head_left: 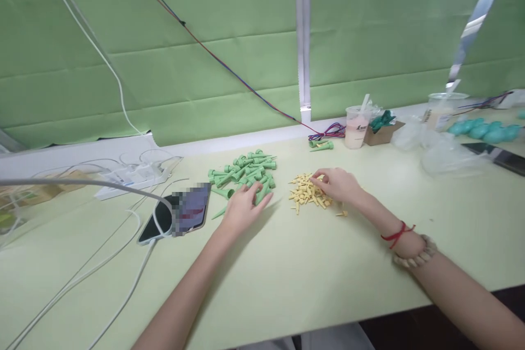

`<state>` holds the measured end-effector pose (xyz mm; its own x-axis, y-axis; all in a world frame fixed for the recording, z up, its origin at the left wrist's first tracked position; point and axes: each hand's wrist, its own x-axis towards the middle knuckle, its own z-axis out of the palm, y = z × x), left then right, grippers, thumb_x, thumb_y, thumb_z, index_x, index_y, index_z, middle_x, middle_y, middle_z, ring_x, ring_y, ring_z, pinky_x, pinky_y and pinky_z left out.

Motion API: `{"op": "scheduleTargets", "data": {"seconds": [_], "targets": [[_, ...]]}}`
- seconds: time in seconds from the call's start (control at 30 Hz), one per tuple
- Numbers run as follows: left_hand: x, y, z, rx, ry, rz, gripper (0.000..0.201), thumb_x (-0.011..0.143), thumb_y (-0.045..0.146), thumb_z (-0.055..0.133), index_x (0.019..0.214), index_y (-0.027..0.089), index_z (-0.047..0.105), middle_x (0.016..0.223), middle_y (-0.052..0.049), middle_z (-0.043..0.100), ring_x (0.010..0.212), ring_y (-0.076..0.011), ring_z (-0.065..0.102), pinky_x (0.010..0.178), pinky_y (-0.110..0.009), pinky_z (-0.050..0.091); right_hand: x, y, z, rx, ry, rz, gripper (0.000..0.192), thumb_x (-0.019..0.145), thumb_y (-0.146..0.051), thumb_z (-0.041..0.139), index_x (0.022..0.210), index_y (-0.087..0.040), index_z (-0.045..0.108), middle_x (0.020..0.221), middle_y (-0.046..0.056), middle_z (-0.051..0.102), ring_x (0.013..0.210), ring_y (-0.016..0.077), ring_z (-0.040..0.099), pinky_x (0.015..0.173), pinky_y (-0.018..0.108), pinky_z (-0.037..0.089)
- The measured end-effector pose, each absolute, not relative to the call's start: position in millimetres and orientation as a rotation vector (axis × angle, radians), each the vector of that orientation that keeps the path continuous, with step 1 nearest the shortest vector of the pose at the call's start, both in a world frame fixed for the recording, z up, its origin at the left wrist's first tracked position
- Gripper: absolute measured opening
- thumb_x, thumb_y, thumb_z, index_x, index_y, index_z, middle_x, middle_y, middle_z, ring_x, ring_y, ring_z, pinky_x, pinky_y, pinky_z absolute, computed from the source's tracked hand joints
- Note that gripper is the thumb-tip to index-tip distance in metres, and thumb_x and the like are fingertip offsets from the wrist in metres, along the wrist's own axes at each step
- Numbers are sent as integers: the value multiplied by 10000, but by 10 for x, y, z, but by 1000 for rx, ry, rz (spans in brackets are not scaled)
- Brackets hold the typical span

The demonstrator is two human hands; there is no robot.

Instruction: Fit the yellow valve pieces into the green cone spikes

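Observation:
My left hand [241,206] rests at the near edge of a pile of green plastic spikes [243,168], thumb and index finger apart. The spikes are hollow and pointed, with wide cup-like heads. To the right lies a smaller heap of yellow plastic pegs [304,192]. My right hand [337,183] reaches over the far right side of that heap, its thumb and fingertips drawn together among the pegs. Whatever sits between those fingertips is too small to make out. One loose yellow peg [342,213] lies just below the right hand.
Two phones [200,208] lie left of the green pile, with white cables across them. A power strip [131,179] stands behind. At the back are a green spike pair [322,145], a drink cup [356,127] and a cardboard box [383,134]. Plastic bags [447,156] lie right.

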<state>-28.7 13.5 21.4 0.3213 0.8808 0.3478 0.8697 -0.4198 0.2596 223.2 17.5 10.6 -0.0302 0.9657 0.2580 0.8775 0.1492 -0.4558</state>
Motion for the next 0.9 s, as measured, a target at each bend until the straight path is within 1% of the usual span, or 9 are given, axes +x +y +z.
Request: {"op": "scheduleTargets", "data": {"seconds": [0.07,0.2,0.33,0.43,0.5,0.57,0.7,0.77,0.9], "targets": [[-293,135,199,2673,1638,618,365,791,539,411,825,208,562,579,-19,536,786,-240,520,736,-345,359,2291,180,149,-1853,-1900,195,357,842,-483,386,843,-250,656,646,4,674,626,155,599,517,232,329],[-241,93,92,2816,1645,622,422,702,578,525,872,196,584,713,-53,615,840,-265,502,777,-387,346,2418,299,225,-1922,-1819,186,356,879,-430,306,949,-258,611,706,-23,686,571,123,608,558,230,396],[-165,55,-108,2849,1856,635,529,693,566,563,1003,138,590,715,-93,623,858,-297,502,742,-387,369,2484,687,172,-2016,-1864,-56,320,849,-272,369,1123,-219,525,1053,50,635,928,177,590,735,276,434],[-149,52,-213,2887,1995,661,534,713,536,563,1068,137,577,798,-101,614,822,-277,505,708,-372,384,2529,1081,67,-2051,-1940,-111,532,716,-90,487,1241,-161,446,1293,118,467,1178,237,419,891,324,376],[-155,52,-228,2944,2032,710,479,735,481,568,1069,138,576,874,-114,595,836,-277,499,700,-371,380,2570,1310,-21,-2104,-1948,-133,618,673,-46,496,1279,-133,406,1380,149,346,1269,294,275,945,409,322],[-160,45,-205,3005,1963,757,387,761,398,566,1058,150,574,890,-104,578,829,-265,494,685,-361,373,2606,1470,-117,-2145,-1937,-150,589,709,-72,473,1290,-110,386,1382,172,322,1277,312,235,961,466,281],[-133,-8,-120,3003,1757,933,267,808,309,492,1026,170,558,910,-82,560,822,-234,477,706,-357,356,2655,1568,-277,-2174,-1935,-164,413,817,-202,391,1215,-124,471,1277,185,414,1175,308,348,915,478,300],[-98,-45,-92,2968,1673,996,233,829,285,446,1001,166,550,903,-77,554,825,-224,469,714,-353,346,2693,1560,-300,-2165,-1949,-183,377,828,-269,391,1166,-156,512,1258,162,417,1160,294,347,929,458,278],[-25,-118,-73,2915,1485,992,180,843,227,397,933,175,543,872,-60,545,818,-203,463,722,-342,334,2798,1590,-251,-2186,-1909,-218,550,764,-370,486,1270,-174,399,1335,148,310,1229,306,232,972,455,206]]}}
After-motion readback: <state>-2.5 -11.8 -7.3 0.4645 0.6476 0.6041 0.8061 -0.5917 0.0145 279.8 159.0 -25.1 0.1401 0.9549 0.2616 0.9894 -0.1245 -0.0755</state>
